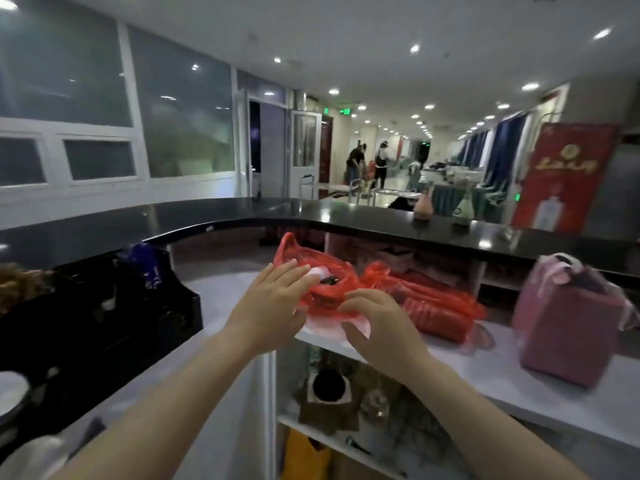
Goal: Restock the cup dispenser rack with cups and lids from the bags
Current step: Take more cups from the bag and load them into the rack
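Observation:
A red plastic bag (304,258) lies on the white counter (491,368), its mouth open toward me; something white and something black show inside. A second red bag (436,313) with a ribbed stack inside lies just right of it. My left hand (273,299) reaches over the first bag's left edge with fingers straight and spread. My right hand (377,323) hovers at the bag's near right edge, fingers loosely bent, holding nothing. The black dispenser rack (104,327) stands at the left, and a white round piece (12,393) sits at its near end.
A pink bag (575,327) stands on the counter at the right. A raised black countertop (346,213) runs behind with two flasks on it. Open shelves below the counter hold assorted items. People stand far down the hall.

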The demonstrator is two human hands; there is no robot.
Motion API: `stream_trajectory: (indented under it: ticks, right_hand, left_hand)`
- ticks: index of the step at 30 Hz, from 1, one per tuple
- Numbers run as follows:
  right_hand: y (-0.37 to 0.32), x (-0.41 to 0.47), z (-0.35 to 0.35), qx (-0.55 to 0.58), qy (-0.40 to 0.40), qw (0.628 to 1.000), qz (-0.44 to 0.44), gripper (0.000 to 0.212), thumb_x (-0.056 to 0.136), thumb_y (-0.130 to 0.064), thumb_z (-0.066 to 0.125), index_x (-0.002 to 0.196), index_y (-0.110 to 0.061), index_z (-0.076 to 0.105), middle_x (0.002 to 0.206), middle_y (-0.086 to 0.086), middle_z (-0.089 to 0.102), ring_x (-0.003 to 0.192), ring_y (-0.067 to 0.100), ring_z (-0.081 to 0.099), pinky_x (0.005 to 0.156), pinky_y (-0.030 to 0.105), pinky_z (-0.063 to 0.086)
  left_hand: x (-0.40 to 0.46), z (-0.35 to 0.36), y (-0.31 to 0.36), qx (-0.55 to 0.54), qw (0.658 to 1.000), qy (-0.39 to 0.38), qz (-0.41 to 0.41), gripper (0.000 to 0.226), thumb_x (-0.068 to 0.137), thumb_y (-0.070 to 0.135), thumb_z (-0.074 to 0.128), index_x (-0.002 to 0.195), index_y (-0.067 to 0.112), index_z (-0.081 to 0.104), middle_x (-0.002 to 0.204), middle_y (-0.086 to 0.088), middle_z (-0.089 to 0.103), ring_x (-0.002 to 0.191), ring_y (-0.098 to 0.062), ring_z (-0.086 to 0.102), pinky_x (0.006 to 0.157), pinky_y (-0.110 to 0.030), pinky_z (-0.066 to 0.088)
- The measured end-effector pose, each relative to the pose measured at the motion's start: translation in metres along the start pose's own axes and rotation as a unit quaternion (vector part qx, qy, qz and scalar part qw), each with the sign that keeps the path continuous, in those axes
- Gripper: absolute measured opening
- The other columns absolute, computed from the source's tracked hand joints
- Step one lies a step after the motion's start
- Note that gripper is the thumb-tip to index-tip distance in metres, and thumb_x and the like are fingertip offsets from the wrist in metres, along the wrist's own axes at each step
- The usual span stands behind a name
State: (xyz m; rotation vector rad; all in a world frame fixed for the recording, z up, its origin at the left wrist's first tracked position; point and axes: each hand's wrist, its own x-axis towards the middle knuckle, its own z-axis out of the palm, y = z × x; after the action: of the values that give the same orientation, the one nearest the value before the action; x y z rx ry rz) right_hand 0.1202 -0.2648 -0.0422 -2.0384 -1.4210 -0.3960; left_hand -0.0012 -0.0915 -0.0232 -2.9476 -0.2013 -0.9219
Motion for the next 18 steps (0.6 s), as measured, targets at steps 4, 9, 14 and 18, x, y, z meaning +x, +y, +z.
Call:
stream_trajectory:
  ticks: [4, 9, 14, 18]
  right_hand:
    - [0.076, 0.017, -0.025, -0.057, 0.046, 0.994, 0.077, 0.018, 0.079, -0.011, 0.072, 0.095, -0.019, 0.072, 0.100, -0.007, 0.066, 0.096, 0.013, 0.058, 0.084, 0.010, 0.036]
    - [0.161, 0.026, -0.039, -0.101, 0.064, 0.979, 0.166, 0.022, 0.079, -0.005, 0.069, 0.096, -0.020, 0.072, 0.096, -0.006, 0.067, 0.090, 0.012, 0.061, 0.079, 0.023, 0.045]
    - [0.243, 0.016, -0.037, -0.112, 0.025, 0.963, 0.245, 0.025, 0.085, 0.001, 0.061, 0.102, -0.014, 0.072, 0.100, 0.000, 0.070, 0.092, 0.016, 0.064, 0.082, 0.025, 0.048]
    - [0.323, 0.019, -0.035, -0.122, -0.013, 0.950, 0.286, 0.029, 0.084, -0.007, 0.063, 0.110, -0.018, 0.070, 0.105, -0.003, 0.070, 0.093, 0.015, 0.063, 0.084, 0.026, 0.048]
  left_hand:
    - [0.087, 0.057, 0.012, -0.043, 0.997, 0.013, 0.063, 0.054, 0.092, 0.025, 0.046, 0.145, 0.029, 0.035, 0.153, 0.006, 0.031, 0.144, -0.012, 0.018, 0.118, -0.034, 0.005]
    - [0.164, 0.139, 0.013, -0.085, 0.992, -0.022, 0.094, 0.058, 0.092, 0.025, 0.050, 0.147, 0.030, 0.031, 0.154, 0.007, 0.029, 0.145, -0.011, 0.015, 0.119, -0.035, 0.007]
    - [0.226, 0.213, 0.029, -0.088, 0.982, -0.088, 0.145, 0.076, 0.085, 0.037, 0.065, 0.149, 0.030, 0.023, 0.156, 0.008, 0.024, 0.145, -0.012, 0.011, 0.118, -0.032, 0.001]
    - [0.272, 0.278, 0.032, -0.080, 0.977, -0.101, 0.171, 0.077, 0.083, 0.054, 0.060, 0.148, 0.030, 0.026, 0.153, 0.006, 0.029, 0.144, -0.014, 0.017, 0.119, -0.035, 0.005]
